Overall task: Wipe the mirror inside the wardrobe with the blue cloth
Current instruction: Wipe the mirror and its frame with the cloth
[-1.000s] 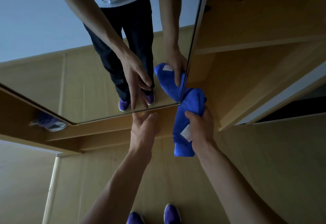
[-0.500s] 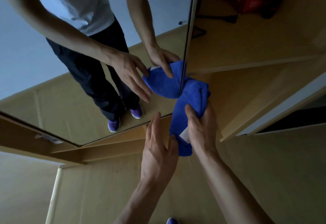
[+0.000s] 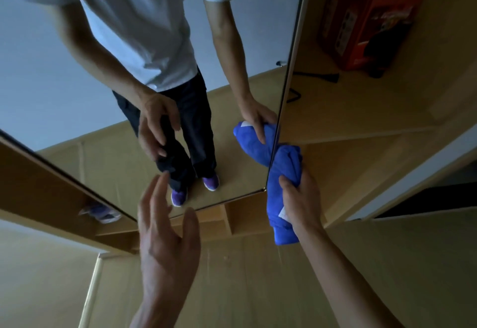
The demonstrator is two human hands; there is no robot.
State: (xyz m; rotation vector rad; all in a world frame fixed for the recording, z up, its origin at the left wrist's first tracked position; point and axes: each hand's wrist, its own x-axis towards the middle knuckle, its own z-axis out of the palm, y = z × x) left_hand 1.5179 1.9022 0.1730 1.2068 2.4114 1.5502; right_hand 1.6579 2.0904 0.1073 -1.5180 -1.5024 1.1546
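The mirror (image 3: pixel 51 74) fills the upper left, fixed inside the wooden wardrobe, and reflects a person in a white shirt and dark trousers. My right hand (image 3: pixel 302 201) grips the bunched blue cloth (image 3: pixel 282 172), whose top presses against the mirror's right edge near its lower right corner. A white label shows on the cloth. My left hand (image 3: pixel 165 240) hovers open with fingers spread in front of the mirror's lower edge, its fingertips close to the glass; I cannot tell whether they touch it.
A red box (image 3: pixel 366 17) stands on a wardrobe shelf (image 3: pixel 387 110) at the upper right, with a dark cable beside it. Wooden compartments (image 3: pixel 227 221) sit below the mirror. A light bundle (image 3: pixel 100 211) lies on a lower left shelf. Pale wooden floor lies beneath.
My left hand has drawn away from the cloth to the left and spread open. The view has tilted upward, showing more of the reflection. My right hand keeps the cloth at the mirror's edge.
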